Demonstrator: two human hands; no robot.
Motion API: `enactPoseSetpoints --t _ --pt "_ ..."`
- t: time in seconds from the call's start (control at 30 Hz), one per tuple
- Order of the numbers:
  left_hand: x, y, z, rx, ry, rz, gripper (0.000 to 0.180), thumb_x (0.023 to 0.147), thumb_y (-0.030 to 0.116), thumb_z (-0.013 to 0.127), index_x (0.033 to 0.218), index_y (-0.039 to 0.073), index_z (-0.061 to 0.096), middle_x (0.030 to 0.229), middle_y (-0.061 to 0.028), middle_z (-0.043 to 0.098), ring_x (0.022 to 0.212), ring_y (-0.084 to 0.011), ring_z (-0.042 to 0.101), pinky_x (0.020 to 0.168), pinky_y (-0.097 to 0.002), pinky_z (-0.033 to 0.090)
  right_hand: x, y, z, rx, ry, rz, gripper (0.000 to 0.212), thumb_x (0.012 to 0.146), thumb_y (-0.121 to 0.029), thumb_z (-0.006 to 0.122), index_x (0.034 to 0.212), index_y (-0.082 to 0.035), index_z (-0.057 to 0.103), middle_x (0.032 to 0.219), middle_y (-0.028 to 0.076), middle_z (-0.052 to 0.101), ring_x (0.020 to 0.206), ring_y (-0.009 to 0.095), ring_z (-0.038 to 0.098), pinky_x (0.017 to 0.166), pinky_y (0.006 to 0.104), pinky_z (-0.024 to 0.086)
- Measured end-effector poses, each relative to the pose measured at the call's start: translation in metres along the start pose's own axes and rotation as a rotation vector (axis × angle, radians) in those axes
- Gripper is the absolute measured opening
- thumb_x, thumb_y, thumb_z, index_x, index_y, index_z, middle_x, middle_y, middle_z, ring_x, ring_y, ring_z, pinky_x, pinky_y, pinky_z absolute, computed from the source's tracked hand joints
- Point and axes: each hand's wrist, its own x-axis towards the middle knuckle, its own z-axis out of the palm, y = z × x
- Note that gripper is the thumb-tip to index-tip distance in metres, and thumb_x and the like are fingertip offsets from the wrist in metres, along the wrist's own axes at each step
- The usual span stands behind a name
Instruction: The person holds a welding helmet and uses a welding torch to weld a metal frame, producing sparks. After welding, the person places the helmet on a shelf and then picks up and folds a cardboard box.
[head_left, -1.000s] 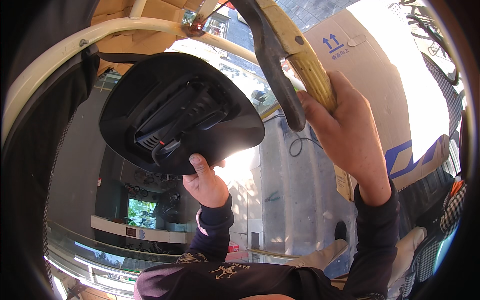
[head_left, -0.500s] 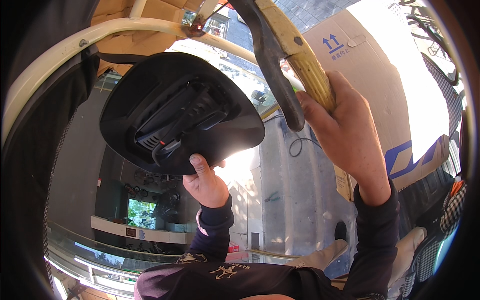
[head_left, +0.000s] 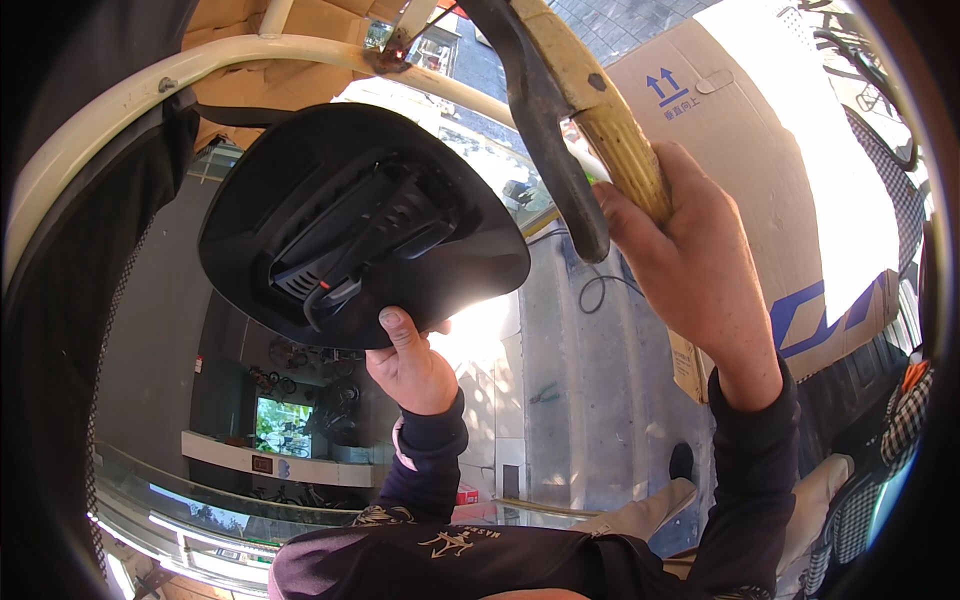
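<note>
My left hand [head_left: 417,365] pinches the lower edge of a broad black shell-like piece [head_left: 470,250], thumb on the side facing me and fingers mostly hidden behind it. Its inner side shows slotted parts, a thin curved cord or strip and a small red spot; its exact kind I cannot tell. On the right, my right hand [head_left: 690,265] is wrapped round a worn yellow handlebar grip [head_left: 620,130]. A black brake lever [head_left: 540,110] runs alongside the grip, its free end close to my right thumb.
A pale curved metal tube [head_left: 110,120] arches across the upper left, beside dark mesh-edged fabric [head_left: 60,340]. On the right stands a large cardboard box [head_left: 740,170]. Below lie a cable loop [head_left: 592,297] and pliers [head_left: 545,393] on the grey floor. A glass-fronted counter [head_left: 220,505] is at lower left.
The black piece has shifted very slightly. Both hands keep their grips, and nothing else visibly moves.
</note>
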Motion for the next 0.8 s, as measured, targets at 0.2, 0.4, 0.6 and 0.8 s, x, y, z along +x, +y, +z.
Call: enactPoseSetpoints --t 0.2,0.4,0.6,0.8 --pt "0.000 0.000 0.001 -0.012 0.014 0.000 0.051 0.106 0.046 0.070 0.118 -0.003 0.069 0.096 -0.0108 0.076 0.071 -0.0160 0.065 0.063 -0.0292 0.050 0.001 0.003 0.002 -0.002 0.012 -0.026 0.037 0.101 -0.029 0.071 0.108 0.007 0.064 0.075 0.026 0.068 0.065 0.033 0.070 0.068 0.0441 0.054" --pt "0.000 -0.002 -0.002 0.005 0.014 -0.010 0.051 0.106 0.046 0.070 0.119 -0.003 0.068 0.096 -0.0107 0.076 0.072 -0.0164 0.065 0.063 -0.0295 0.050 0.002 0.003 0.004 -0.011 0.015 -0.024 0.038 0.101 -0.029 0.071 0.108 0.007 0.064 0.076 0.027 0.069 0.065 0.034 0.070 0.068 0.0444 0.054" --pt "0.001 -0.003 -0.003 -0.004 -0.026 0.007 0.041 0.112 0.041 0.063 0.121 0.002 0.069 0.103 -0.0067 0.077 0.079 -0.0159 0.071 0.062 -0.0295 0.054 0.000 0.007 0.005 0.108 0.015 -0.075 0.027 0.100 -0.017 0.072 0.109 0.007 0.062 0.082 0.027 0.070 0.071 0.034 0.071 0.072 0.0441 0.054" --pt "0.000 0.001 0.000 -0.022 -0.011 -0.016 0.052 0.106 0.047 0.070 0.123 -0.002 0.066 0.107 -0.0101 0.076 0.083 -0.0175 0.069 0.065 -0.0314 0.052 -0.013 0.006 -0.004 0.133 0.053 -0.103 0.022 0.103 -0.011 0.068 0.118 0.003 0.063 0.092 0.011 0.067 0.076 0.016 0.061 0.072 0.0335 0.052"
